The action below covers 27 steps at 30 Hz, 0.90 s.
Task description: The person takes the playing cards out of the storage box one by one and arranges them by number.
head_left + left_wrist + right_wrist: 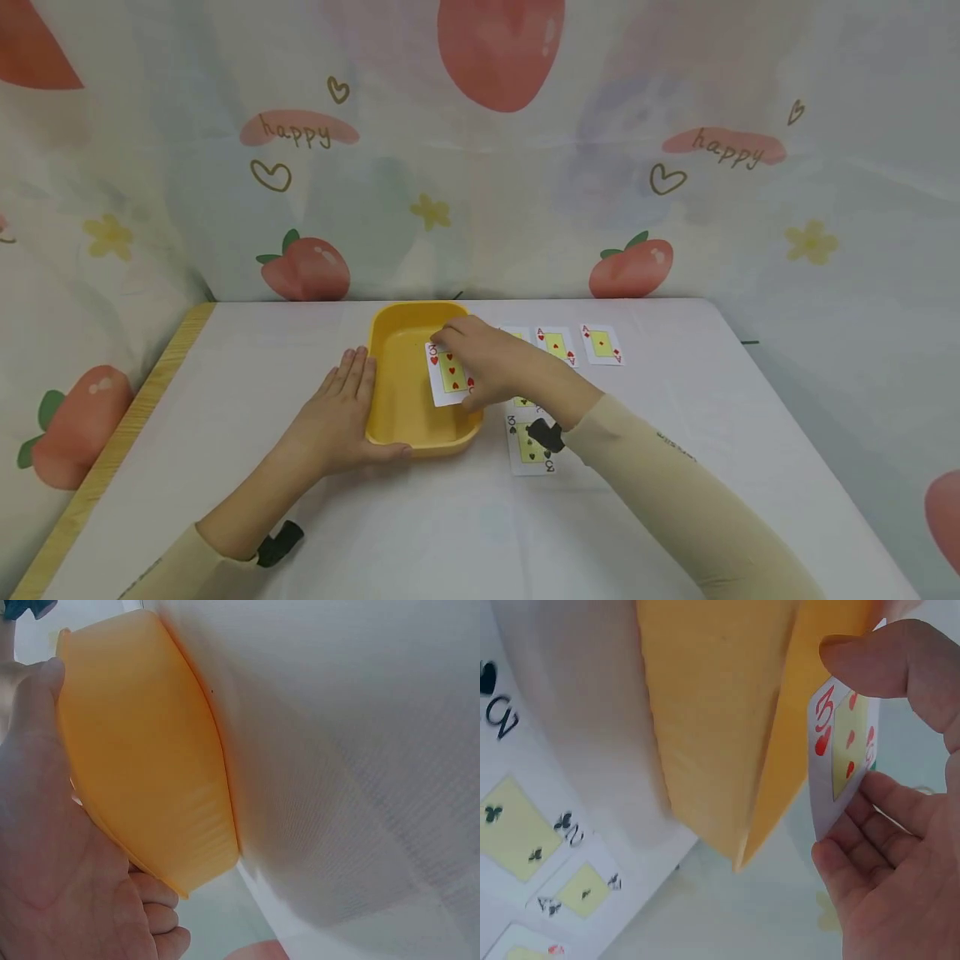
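My right hand [491, 358] pinches a three of hearts playing card [439, 392] by its edges, thumb on one end and fingers on the other. The card is held face up over the yellow plastic tray [425, 449]. In the right wrist view the card stands tilted, close beside the tray's rim. My left hand [337, 425] rests against the tray's left side with its fingers straight, its thumb along the near rim. Right of the tray lies a three of spades [522, 464], partly covered by the right wrist's black strap.
A two of clubs [514, 825] and an ace of clubs [585, 891] lie in line beyond the three of spades. An ace of hearts [553, 343] and an ace of diamonds [602, 343] continue the back row rightward. A patterned cloth [480, 192] hangs behind the white-covered table [637, 542].
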Each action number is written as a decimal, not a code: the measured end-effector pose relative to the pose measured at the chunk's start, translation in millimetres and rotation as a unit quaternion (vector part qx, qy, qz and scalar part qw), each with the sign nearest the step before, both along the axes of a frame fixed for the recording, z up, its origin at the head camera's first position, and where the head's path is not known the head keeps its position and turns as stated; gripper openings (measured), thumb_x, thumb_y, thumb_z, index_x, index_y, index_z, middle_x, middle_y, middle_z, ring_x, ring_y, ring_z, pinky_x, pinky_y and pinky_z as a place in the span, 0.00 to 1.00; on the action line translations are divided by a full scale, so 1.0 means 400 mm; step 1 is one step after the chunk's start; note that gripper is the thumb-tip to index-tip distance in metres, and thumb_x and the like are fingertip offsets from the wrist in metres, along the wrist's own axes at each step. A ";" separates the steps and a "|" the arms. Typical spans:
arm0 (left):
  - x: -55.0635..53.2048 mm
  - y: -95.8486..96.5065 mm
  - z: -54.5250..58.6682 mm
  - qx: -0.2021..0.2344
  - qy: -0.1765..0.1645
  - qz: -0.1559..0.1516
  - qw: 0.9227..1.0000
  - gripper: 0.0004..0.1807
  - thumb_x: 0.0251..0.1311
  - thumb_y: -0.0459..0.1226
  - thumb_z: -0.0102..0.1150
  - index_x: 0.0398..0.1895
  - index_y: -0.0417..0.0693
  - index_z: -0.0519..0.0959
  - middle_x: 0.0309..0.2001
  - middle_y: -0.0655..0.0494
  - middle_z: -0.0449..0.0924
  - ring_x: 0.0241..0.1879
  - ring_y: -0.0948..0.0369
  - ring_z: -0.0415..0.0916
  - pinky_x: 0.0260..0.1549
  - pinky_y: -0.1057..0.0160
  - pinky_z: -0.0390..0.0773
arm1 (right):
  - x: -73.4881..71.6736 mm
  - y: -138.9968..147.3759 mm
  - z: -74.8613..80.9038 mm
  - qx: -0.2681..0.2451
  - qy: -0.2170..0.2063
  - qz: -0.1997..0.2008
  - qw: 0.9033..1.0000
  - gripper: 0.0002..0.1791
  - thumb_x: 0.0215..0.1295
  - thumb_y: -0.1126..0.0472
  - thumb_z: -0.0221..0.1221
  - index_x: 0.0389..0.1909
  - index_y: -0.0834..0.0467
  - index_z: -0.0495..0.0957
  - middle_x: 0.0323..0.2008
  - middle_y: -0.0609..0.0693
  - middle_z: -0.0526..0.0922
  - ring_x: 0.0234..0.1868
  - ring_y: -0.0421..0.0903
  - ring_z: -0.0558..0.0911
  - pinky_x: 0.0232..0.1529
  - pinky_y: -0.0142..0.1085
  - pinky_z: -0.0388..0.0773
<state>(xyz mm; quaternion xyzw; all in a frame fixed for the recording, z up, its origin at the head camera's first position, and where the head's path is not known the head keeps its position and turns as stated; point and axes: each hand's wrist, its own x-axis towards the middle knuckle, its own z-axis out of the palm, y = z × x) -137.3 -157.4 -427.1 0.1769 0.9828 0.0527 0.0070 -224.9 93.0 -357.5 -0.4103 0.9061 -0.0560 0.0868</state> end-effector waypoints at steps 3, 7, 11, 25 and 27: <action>0.003 0.000 0.004 0.004 0.000 0.001 1.000 0.76 0.42 0.84 0.42 0.77 0.29 0.46 0.78 0.33 0.41 0.78 0.40 0.39 0.74 0.43 0.52 | 0.008 0.025 0.011 0.000 -0.001 -0.011 1.000 0.50 0.40 0.52 0.75 0.68 0.56 0.66 0.64 0.47 0.68 0.61 0.44 0.66 0.66 0.33 0.69; 0.006 0.001 0.009 0.005 0.003 0.003 1.000 0.75 0.44 0.81 0.48 0.77 0.29 0.47 0.78 0.32 0.42 0.78 0.40 0.40 0.74 0.43 0.53 | 0.017 0.058 0.014 0.006 -0.006 -0.026 1.000 0.50 0.40 0.52 0.76 0.69 0.56 0.66 0.65 0.47 0.68 0.60 0.44 0.66 0.64 0.35 0.71; 0.007 0.002 0.013 0.002 0.002 0.004 1.000 0.74 0.44 0.81 0.49 0.77 0.29 0.47 0.78 0.32 0.42 0.78 0.40 0.40 0.74 0.43 0.53 | 0.023 0.090 0.009 0.021 -0.001 -0.037 0.999 0.51 0.40 0.51 0.76 0.69 0.55 0.66 0.64 0.47 0.69 0.58 0.44 0.67 0.63 0.36 0.72; 0.001 0.002 0.012 -0.007 -0.007 0.006 1.000 0.77 0.41 0.85 0.40 0.77 0.29 0.45 0.78 0.32 0.41 0.78 0.40 0.39 0.73 0.42 0.52 | 0.047 0.189 0.010 0.038 -0.009 -0.090 0.995 0.50 0.42 0.52 0.75 0.70 0.54 0.66 0.65 0.47 0.68 0.60 0.45 0.66 0.64 0.40 0.73; 0.001 0.003 0.012 -0.006 -0.007 0.006 1.000 0.78 0.41 0.85 0.40 0.77 0.29 0.44 0.78 0.32 0.41 0.78 0.40 0.39 0.73 0.42 0.52 | 0.052 0.204 0.008 0.037 -0.010 -0.095 0.995 0.49 0.42 0.53 0.75 0.69 0.54 0.66 0.64 0.48 0.69 0.60 0.46 0.67 0.64 0.41 0.73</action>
